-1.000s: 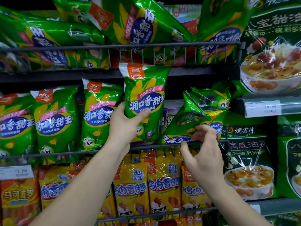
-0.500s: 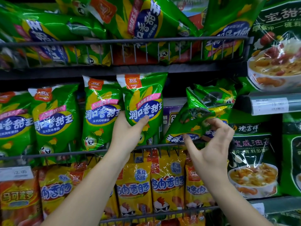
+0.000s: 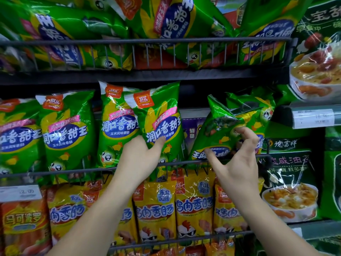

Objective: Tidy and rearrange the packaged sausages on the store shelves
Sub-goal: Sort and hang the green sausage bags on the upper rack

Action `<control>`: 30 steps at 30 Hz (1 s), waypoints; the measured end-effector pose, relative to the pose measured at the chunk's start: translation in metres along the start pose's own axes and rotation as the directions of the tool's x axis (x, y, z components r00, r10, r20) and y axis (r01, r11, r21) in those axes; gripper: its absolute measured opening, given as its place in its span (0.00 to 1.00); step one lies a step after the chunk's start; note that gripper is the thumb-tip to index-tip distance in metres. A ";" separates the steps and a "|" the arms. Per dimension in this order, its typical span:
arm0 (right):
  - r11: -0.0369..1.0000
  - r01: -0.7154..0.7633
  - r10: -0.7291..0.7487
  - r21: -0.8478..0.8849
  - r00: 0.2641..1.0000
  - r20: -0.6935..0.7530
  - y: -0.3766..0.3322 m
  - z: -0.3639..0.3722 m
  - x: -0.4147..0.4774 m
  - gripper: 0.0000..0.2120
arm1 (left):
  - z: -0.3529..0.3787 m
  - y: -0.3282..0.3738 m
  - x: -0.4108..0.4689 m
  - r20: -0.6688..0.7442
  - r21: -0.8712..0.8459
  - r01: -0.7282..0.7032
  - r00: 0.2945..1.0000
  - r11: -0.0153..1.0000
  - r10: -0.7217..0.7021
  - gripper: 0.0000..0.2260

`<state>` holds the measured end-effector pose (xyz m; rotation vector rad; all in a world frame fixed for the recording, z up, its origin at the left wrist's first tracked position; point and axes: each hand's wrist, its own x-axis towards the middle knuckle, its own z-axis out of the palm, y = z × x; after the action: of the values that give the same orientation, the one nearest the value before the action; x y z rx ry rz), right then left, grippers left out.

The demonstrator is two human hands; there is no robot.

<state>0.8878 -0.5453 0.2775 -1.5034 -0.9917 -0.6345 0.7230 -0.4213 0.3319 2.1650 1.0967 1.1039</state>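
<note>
**Item 1.** Glossy green foil pillow pack of corn sausages, blue oval label, orange corner logo point(image 3: 158, 122).
Location: middle wire shelf, right of centre. Its foot sits behind the dark front rail point(image 3: 73, 171), and it overlaps the matching green pack point(image 3: 118, 126) on its left. It stands near upright, with the top tipped slightly left.
Hold: the left hand point(image 3: 142, 159) grips the lower body. The thumb lies across the front and the fingers are hidden behind.

**Item 2.** Crumpled green foil pack of the same line point(image 3: 227, 130).
Location: right end of the same shelf, slumped and inverted, with its label down at the rail.
Hold: the right hand point(image 3: 238, 163) has its thumb at the pack's lower edge and curled fingers against the creased front. Whether any film is actually pinched cannot be told.

**Handling (judged).** The packs look light. The film is soft, slick and noisy, and the sausages inside are loose and likely to shift. Best taken low across the body, thumb in front and fingers behind, or by the flat sealed top. Squeezing hard would only deepen the creases.

**Adjacent stock.** Yellow chicken-sausage packs point(image 3: 156, 209) on the shelf below.
</note>
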 end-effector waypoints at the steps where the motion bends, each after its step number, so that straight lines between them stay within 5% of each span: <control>1: 1.000 -0.005 0.005 -0.005 1.000 0.009 -0.002 0.000 0.001 0.36 | -0.001 0.000 -0.002 -0.017 0.037 -0.015 1.000 0.999 0.016 0.21; 10: 0.990 0.049 -0.033 -0.132 0.992 0.118 -0.015 0.012 0.010 0.40 | -0.005 -0.004 -0.005 -0.068 0.120 -0.109 0.991 0.987 0.117 0.20; 30: 0.993 0.056 -0.052 -0.101 0.998 0.048 -0.035 0.019 0.050 0.45 | -0.005 -0.014 -0.001 -0.037 0.086 -0.187 0.981 0.979 0.191 0.18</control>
<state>0.8794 -0.5160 0.3337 -1.5909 -1.0510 -0.7013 0.7127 -0.4138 0.3246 2.3593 0.9871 1.2153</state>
